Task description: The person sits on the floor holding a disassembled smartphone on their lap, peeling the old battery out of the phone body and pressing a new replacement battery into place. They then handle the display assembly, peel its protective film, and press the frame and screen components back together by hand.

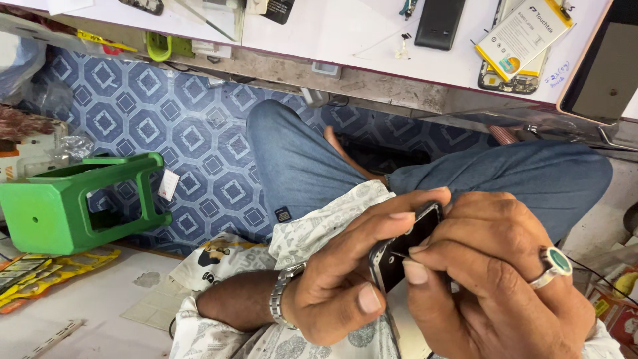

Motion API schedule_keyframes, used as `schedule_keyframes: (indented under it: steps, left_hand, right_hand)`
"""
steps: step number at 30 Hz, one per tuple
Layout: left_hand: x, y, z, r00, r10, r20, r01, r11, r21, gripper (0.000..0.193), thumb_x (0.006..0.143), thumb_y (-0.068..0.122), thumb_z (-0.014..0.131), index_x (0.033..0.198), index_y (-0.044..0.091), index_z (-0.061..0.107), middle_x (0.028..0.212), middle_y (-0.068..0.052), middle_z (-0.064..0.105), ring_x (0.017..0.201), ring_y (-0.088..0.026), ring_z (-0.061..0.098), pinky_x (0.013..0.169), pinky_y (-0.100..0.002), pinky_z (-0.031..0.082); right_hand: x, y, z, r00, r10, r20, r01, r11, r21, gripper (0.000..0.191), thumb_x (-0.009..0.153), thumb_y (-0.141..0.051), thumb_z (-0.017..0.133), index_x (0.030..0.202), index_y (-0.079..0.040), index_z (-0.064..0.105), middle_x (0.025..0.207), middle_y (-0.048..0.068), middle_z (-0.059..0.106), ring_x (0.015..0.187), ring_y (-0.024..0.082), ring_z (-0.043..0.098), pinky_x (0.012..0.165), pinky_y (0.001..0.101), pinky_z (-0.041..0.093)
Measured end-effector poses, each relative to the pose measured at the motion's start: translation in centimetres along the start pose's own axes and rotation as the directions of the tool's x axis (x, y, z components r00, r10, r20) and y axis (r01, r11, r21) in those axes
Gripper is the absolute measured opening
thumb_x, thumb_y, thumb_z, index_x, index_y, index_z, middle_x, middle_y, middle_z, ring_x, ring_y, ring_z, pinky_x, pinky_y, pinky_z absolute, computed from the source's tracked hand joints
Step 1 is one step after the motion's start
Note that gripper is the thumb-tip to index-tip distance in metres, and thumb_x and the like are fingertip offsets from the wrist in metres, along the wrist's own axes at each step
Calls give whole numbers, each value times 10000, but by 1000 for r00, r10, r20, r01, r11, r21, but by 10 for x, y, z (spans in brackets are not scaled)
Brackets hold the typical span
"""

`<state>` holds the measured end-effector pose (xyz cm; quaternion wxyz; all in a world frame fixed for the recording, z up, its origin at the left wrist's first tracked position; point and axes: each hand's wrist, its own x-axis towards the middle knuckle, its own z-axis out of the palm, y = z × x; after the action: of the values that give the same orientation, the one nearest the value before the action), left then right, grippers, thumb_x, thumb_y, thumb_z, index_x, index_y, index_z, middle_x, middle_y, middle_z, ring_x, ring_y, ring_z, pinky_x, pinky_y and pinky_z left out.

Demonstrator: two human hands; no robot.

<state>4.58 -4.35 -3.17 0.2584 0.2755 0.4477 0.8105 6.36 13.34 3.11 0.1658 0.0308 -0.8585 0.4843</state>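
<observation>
Black phone (pixel 407 247) gripped tight in his left hand (pixel 345 272); right hand (pixel 492 286) fingers pinch a thin tool against it.

Green stool (pixel 63 203), blue geometric-patterned floor (pixel 166 119), black phone (pixel 405 246), blue jeans (pixel 518 179)

white-and-yellow flat package (pixel 525 30) atop the counter; yellow packets (pixel 46 269) lower left.

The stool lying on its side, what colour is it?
The stool is bright green, shown in the head view, at left.
</observation>
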Motion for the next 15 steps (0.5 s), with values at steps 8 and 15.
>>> schedule_keyframes:
  steps: [8,15]
  left_hand:
    - [-3,-3,-9,1000,13,-20,-10,993,114,562,1166,421,516,1605,111,354,1644,-310,364,1503,-363,390,1238,-417,360]
    - [-4,-8,-13,998,46,34,-52,976,212,609,1189,381,521,1677,117,271,1642,-286,320,1529,-356,362,1253,-403,354]
  right_hand:
    - [1,4,5,1000,-21,17,21,999,26,204,718,10,806,858,8,658,796,111,666,777,251,700,786,445,582]
    - [-2,8,11,998,11,-61,-6,997,74,202,733,10,797,862,12,642,790,114,654,753,230,691,772,432,577]
